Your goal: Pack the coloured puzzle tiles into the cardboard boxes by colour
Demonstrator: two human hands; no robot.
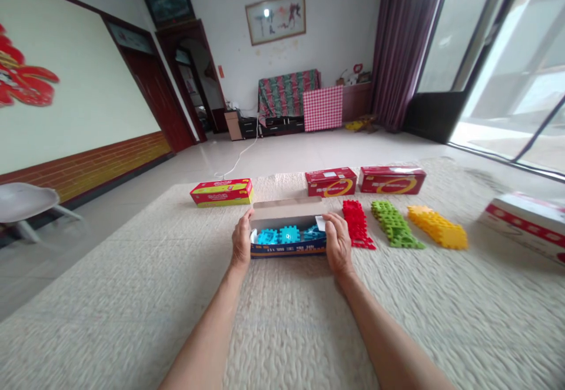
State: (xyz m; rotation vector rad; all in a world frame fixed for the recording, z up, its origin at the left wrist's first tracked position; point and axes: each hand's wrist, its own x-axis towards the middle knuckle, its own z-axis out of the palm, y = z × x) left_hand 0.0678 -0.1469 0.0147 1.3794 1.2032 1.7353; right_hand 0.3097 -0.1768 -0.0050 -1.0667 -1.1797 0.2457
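An open blue cardboard box (289, 251) rests on the cream quilted cover in front of me, its long lid raised at the back. Inside lie several blue notched plastic building pieces (289, 235). My left hand (241, 238) grips the box's left end, and my right hand (338, 242) closes round the right end beside a small white flap. Just right of the box are rows of red notched pieces (355, 223), green pieces (394, 224) and yellow pieces (438, 226).
A red and yellow-green box (222, 193) stands at the back left. Two dark red boxes (331, 182) (392, 180) are at the back right. A white and red box (529, 225) lies far right. Off the cover's left side stands a white stool (27, 200).
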